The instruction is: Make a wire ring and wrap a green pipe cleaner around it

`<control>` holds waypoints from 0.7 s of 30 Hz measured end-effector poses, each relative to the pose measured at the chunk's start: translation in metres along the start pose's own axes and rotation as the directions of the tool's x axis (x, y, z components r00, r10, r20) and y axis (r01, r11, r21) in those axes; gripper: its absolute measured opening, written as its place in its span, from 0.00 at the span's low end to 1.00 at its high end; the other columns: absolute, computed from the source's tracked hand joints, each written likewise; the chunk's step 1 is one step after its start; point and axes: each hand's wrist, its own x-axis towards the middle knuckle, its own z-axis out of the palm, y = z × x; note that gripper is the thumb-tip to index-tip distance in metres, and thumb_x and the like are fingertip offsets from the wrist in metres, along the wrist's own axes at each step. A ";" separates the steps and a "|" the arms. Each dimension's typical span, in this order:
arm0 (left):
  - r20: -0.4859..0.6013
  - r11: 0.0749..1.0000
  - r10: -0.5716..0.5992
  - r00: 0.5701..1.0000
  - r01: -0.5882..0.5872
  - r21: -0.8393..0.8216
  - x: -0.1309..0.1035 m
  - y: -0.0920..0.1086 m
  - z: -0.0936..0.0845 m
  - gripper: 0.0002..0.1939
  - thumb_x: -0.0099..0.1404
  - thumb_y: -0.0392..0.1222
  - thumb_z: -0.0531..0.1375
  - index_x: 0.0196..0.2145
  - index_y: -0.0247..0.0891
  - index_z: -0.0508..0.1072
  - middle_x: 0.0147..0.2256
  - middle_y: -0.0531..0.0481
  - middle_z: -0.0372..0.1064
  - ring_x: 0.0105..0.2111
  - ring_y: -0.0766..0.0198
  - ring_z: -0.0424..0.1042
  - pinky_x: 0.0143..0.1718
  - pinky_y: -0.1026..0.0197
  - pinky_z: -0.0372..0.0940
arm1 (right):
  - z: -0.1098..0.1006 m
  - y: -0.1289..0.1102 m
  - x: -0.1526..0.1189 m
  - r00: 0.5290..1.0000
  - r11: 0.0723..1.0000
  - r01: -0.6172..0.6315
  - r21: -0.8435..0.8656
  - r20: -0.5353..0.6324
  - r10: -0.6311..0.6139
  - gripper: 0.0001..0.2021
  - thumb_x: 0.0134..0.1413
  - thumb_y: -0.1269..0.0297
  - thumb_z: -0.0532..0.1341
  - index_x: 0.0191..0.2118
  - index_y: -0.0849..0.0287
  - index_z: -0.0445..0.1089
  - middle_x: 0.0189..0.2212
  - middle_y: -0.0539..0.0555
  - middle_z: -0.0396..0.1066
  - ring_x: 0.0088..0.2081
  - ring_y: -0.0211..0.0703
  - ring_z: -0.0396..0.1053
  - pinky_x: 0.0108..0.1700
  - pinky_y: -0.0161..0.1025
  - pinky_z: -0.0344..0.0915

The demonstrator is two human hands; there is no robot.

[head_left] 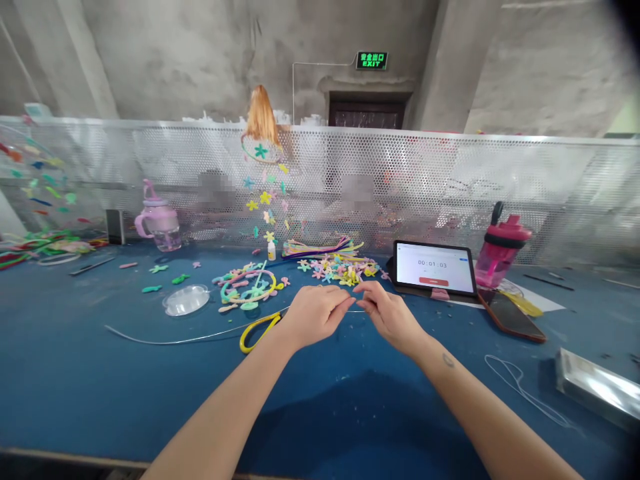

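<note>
My left hand (pixel 315 313) is closed in a pinch above the table's middle, on a thin clear line (pixel 175 343) that trails off to the left. Close beside it, fingertips almost meeting, my right hand (pixel 387 313) is curled with its fingers drawn together. A short piece of the line shows between both hands; the exact grip is hidden by the fingers. Yellow-handled scissors (pixel 246 343) lie under the line, partly behind my left wrist. A ring wrapped in pastel colours (pixel 273 285) lies beyond, among small pastel pieces. More flower-shaped pieces (pixel 345 269) are heaped behind my hands.
Behind the heap lie pastel fuzzy stems (pixel 325 249). A tablet with a timer (pixel 434 270), a pink bottle (pixel 503 253) and a phone (pixel 513 317) stand or lie at right. A clear dish (pixel 186 300) is at left. A flower mobile (pixel 261 150) hangs on the perforated partition (pixel 310 180).
</note>
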 end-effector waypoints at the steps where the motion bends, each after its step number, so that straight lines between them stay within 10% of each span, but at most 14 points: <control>1: 0.015 1.000 -0.008 1.000 0.008 -0.011 0.001 0.001 0.000 0.12 0.65 0.41 0.52 0.27 0.39 0.72 0.24 0.49 0.66 0.24 0.64 0.61 0.28 0.62 0.51 | 0.000 0.000 0.000 1.000 1.000 0.017 -0.019 -0.004 -0.017 0.08 0.62 0.65 0.49 0.45 0.55 0.60 0.27 0.52 0.71 0.27 0.42 0.68 0.31 0.34 0.61; 12: 0.274 0.976 -0.167 0.947 0.198 -0.089 0.005 0.008 -0.012 0.18 0.67 0.41 0.48 0.22 0.36 0.67 0.18 0.56 0.59 0.19 0.71 0.56 0.23 0.67 0.51 | 0.009 0.005 -0.005 0.982 0.966 0.171 -0.195 -0.046 -0.184 0.10 0.62 0.69 0.48 0.38 0.57 0.66 0.31 0.54 0.72 0.34 0.41 0.70 0.33 0.32 0.62; 21: 0.281 0.949 -0.238 0.930 0.284 -0.136 0.003 0.006 -0.006 0.21 0.69 0.46 0.45 0.25 0.37 0.69 0.20 0.55 0.58 0.21 0.69 0.57 0.23 0.66 0.52 | 0.011 0.009 -0.005 0.978 0.947 0.183 -0.262 -0.051 -0.203 0.13 0.61 0.72 0.47 0.43 0.58 0.67 0.28 0.53 0.71 0.31 0.39 0.69 0.31 0.32 0.61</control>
